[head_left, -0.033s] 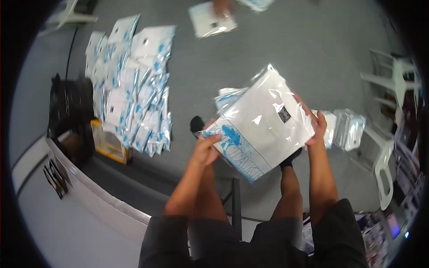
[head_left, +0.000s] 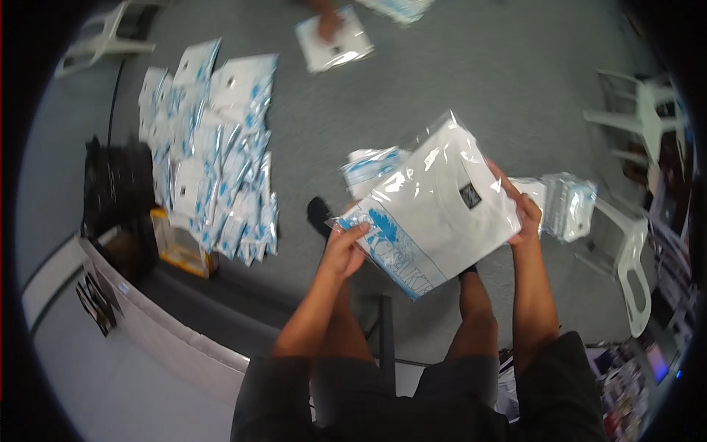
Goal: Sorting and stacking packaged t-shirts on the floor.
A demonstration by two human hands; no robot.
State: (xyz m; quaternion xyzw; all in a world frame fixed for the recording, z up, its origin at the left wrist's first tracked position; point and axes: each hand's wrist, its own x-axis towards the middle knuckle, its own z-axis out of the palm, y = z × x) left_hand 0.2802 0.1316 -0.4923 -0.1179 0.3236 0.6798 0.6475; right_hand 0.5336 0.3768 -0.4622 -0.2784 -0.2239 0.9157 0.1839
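Observation:
A folded white T-shirt (head_left: 434,199) in a clear plastic bag is held up in front of me, tilted, its collar and dark neck label toward the upper right. Blue printing runs along its lower left edge. My left hand (head_left: 345,249) pinches that printed corner, thumb on top. At the opposite side, my right hand (head_left: 521,214) grips the bag's edge, with some fingers hidden underneath. Partly behind the held shirt, more bagged shirts (head_left: 368,166) lie on the floor. Beyond my right hand is a row of bagged shirts (head_left: 571,206).
Many bagged shirts (head_left: 210,155) cover the floor at left, beside a black plastic bag (head_left: 114,180) and a yellow-edged box (head_left: 177,247). Another person's hand (head_left: 329,27) touches a bagged shirt (head_left: 317,51) at the far side. White plastic chairs (head_left: 626,258) stand at right.
The view has shifted slightly, so the floor things sit lower and further left. The other person's hand has moved left over the far bagged shirt. My grip on the T-shirt stays the same.

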